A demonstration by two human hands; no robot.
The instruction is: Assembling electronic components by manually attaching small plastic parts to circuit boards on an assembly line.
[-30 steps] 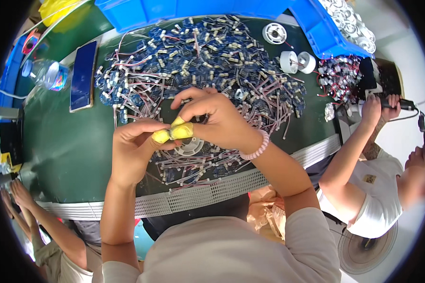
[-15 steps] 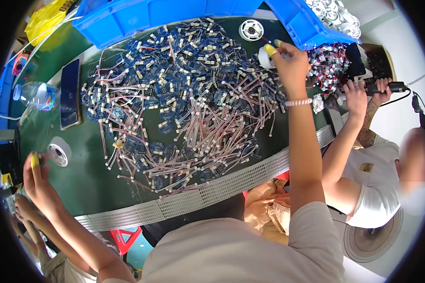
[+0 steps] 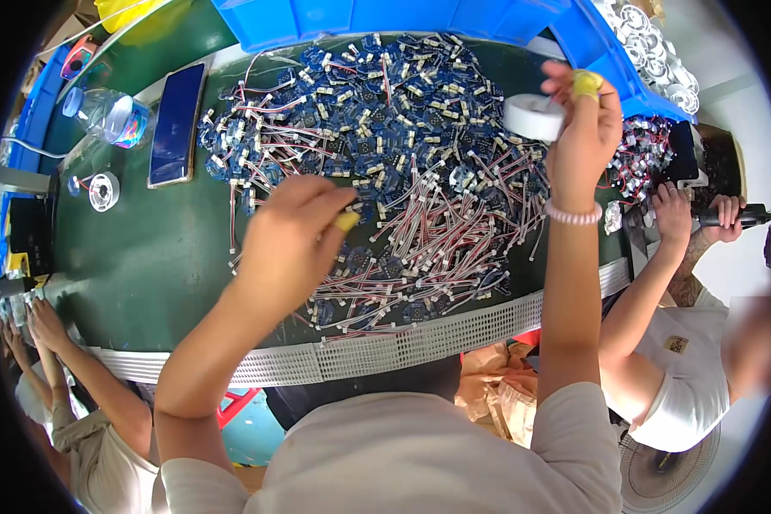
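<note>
Green workbench [image 3: 154, 278]: runs across the scene, with a blue bin [image 3: 295, 19] at its far side and a phone [image 3: 177, 128] and bottle [image 3: 111, 118] at far left.
Circuit-board pile [image 3: 403, 98]: blue boards spread over the middle, with white-ended cables [image 3: 441, 218] on the near side.
Left hand [image 3: 289, 236]: over the pile's left part, fingers bent and tips drawn close together; whether anything is pinched between them I cannot tell.
Right hand [image 3: 584, 120]: at the pile's far right, fingers half curled, one wrapped in yellow; the grip is hidden, so I cannot tell if it has hold of the ring.
White ring [image 3: 533, 118]: just left of the right hand, in front of the boards.
White wheel [image 3: 104, 191]: lies on the bench at left, nearer than the bottle, a small wired board [image 3: 75, 185] beside it.
Change: half a second ago the left hand was out at left by a white round part; now it is back at the boards.
Meaning: the wheel seems set aside, the hands turned again to fresh parts.
</note>
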